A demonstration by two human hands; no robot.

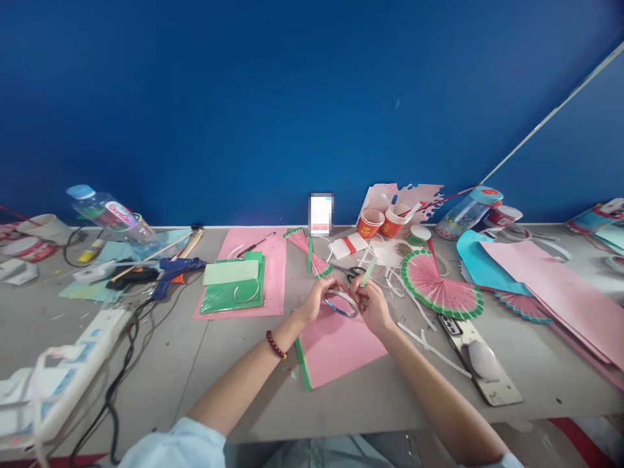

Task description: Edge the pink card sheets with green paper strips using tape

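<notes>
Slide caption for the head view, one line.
Left hand holding a tape roll, right hand with a pale green strip, above pink, green-edged paper.

We cannot read the pixelated panel (320, 216). Our right hand (372, 303) hides the lower end of the green strip (369, 271); the view's left edge crops the power strip (88, 364).

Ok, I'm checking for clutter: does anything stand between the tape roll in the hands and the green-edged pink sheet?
Nothing visible does. The left hand holds the tape roll over the far part of the green-edged pink sheet, the right hand at its other side. The scissors lie farther back, off that path.
</notes>
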